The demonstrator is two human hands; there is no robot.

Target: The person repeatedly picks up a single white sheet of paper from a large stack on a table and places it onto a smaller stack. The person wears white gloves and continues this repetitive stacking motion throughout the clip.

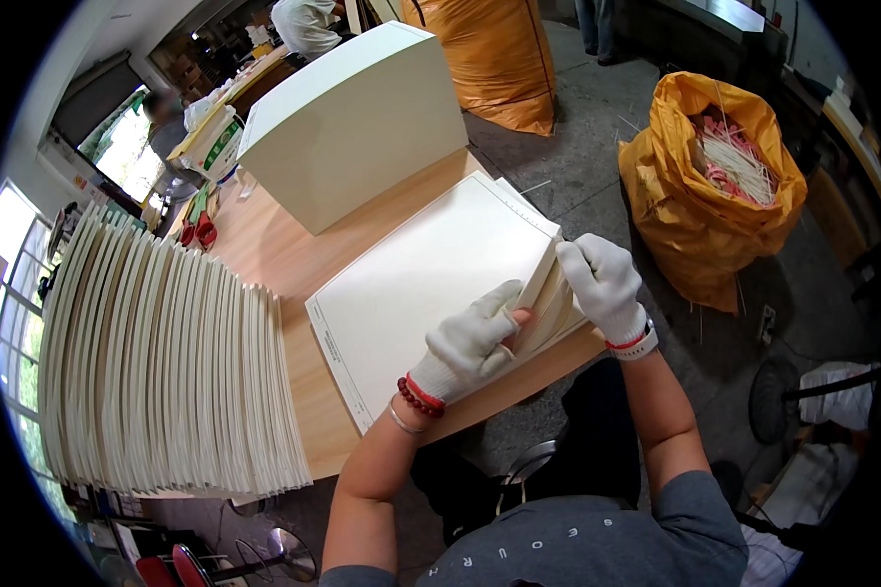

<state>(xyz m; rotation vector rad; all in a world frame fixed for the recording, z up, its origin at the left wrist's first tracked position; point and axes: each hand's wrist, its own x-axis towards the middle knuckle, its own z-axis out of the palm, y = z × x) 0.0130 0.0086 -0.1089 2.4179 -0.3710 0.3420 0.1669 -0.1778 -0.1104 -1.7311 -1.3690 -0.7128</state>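
Observation:
A flat stack of large cream sheets [431,269] lies on the wooden table [274,249] in front of me. Both my hands wear white knit gloves. My left hand [470,338] pinches the near right corner of a thin bundle of sheets [548,293] that is lifted off the stack. My right hand [602,284] grips the same bundle at its right edge from above. A red bead bracelet and a thin bangle sit on my left wrist.
A long fanned row of cream folded sheets [166,362] fills the table's left side. A tall cream block of paper [357,122] stands at the back. An orange sack of paper strips [715,186] stands on the floor to the right, another orange sack [494,59] behind. People work at the far left.

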